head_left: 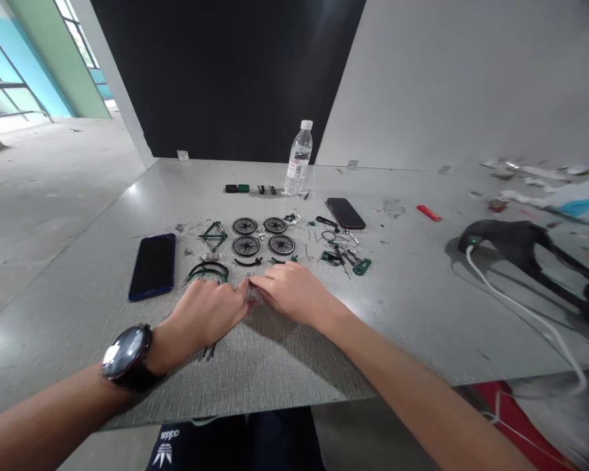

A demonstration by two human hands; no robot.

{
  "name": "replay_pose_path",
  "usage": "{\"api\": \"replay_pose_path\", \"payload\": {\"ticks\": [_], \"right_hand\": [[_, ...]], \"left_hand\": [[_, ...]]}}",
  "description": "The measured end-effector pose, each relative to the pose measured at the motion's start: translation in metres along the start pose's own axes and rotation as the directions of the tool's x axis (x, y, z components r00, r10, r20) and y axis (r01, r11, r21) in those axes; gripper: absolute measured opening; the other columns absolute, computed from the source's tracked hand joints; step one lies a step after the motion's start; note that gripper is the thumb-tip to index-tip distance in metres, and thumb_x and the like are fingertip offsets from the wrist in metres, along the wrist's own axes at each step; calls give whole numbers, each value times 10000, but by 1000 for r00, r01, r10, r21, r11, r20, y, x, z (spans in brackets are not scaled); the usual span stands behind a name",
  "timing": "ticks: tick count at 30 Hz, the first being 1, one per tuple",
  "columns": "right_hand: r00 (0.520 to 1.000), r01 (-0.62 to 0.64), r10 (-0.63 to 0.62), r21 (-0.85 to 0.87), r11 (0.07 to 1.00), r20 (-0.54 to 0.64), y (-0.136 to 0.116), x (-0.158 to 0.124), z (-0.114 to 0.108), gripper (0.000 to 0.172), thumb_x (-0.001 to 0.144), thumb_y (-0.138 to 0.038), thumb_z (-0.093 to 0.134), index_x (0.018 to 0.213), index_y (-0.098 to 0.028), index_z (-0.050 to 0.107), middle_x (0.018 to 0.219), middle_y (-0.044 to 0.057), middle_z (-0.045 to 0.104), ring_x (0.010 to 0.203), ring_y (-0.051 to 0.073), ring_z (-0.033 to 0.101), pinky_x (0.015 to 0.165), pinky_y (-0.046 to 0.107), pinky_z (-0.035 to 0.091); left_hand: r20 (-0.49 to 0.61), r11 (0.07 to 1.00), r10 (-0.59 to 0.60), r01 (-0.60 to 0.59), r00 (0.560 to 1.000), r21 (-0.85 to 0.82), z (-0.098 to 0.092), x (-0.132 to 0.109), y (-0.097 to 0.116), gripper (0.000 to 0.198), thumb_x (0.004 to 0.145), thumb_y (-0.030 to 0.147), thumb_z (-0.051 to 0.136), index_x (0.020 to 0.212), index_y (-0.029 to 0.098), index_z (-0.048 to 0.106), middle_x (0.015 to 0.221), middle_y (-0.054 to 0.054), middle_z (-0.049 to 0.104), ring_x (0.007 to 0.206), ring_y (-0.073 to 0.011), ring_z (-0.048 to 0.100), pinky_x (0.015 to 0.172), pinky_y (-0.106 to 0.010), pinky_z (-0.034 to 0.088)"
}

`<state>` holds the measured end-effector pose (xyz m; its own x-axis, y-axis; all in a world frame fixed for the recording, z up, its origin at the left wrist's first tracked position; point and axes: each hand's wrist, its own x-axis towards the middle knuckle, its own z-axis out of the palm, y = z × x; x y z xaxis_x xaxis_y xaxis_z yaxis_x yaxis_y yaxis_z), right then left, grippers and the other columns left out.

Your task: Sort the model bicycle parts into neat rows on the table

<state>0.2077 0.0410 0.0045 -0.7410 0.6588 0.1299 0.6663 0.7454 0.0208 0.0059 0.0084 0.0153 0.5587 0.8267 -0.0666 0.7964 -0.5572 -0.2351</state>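
My left hand (211, 309), with a watch on the wrist, is curled low over the table, its index fingertip almost meeting the fingers of my right hand (290, 291). My right hand's fingers are pressed together and point down at the tabletop. Just beyond the fingertips sits a cluster of tiny silvery parts (248, 274); whatever the fingers grip is too small or hidden. Close by lie curved fenders (207, 268), a dark handlebar-like piece (248, 262) and a green one (279, 260). Behind them are several miniature spoked wheels (246, 246) and a green bicycle frame (214, 236).
A blue phone (152, 267) lies left, a dark phone (346, 213) at back right. Loose small parts (343, 255) and a green piece (362, 266) lie right. A water bottle (299, 160) stands behind. Farther right are a red object (428, 212) and a cabled black device (510, 245).
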Motion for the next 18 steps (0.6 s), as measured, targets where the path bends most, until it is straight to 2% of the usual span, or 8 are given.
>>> {"api": "replay_pose_path", "payload": {"ticks": [11,18], "right_hand": [[1000,-19,19,10,1000,14,-2,1,-1,187,1024,-234,526,1063,-174,699,881,42,724,775,179,598,687,331,304],[1000,-9,9,21,1000,15,-1,1,-3,191,1026,-230,520,1044,-170,701,876,43,722,777,188,608,685,338,308]], "left_hand": [[19,1000,-14,14,1000,-13,-2,0,1,490,1053,387,435,1443,121,567,814,-157,759,711,-326,748,549,-350,499],[-14,1000,8,-8,1000,14,-2,-1,0,481,1061,368,399,1431,117,577,803,-144,759,680,-314,739,516,-338,460]]}}
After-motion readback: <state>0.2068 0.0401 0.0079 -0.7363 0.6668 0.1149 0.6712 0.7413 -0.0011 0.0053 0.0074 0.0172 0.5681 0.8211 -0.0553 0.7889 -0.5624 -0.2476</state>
